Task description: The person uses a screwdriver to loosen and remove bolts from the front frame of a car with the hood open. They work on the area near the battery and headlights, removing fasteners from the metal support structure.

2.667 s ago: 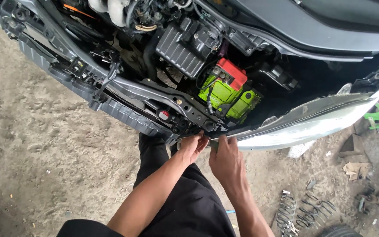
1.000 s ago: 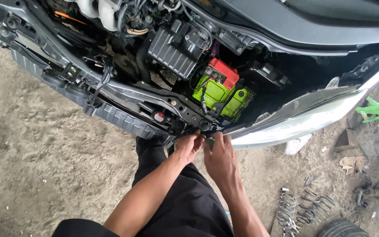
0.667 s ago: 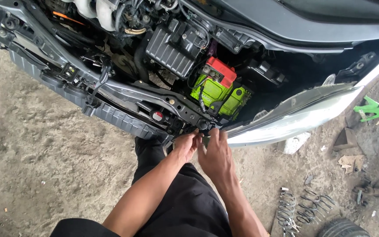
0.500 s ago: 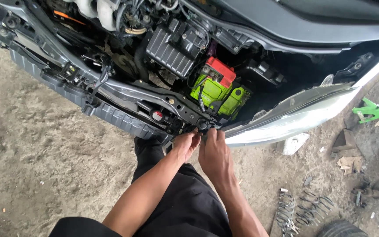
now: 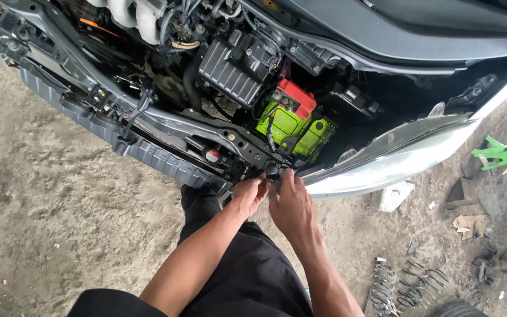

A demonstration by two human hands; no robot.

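Two hands meet at the front bar [image 5: 165, 126] of the open car. My left hand [image 5: 247, 196] pinches something small there; I think it is a clip, but it is hidden. My right hand [image 5: 290, 208] lies beside it, fingers [image 5: 287, 178] straight and loose. At one o'clock sits the green battery [image 5: 291, 123].

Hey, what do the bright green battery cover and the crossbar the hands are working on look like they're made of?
The green battery cover looks like moulded plastic: saturated colour, soft sheen, rounded edges. The crossbar looks like stamped sheet metal painted grey, with pressed ridges, bolt holes and dull scuffs. The left hand and right hand reach its end by the headlight, seemingly clear glossy plastic.
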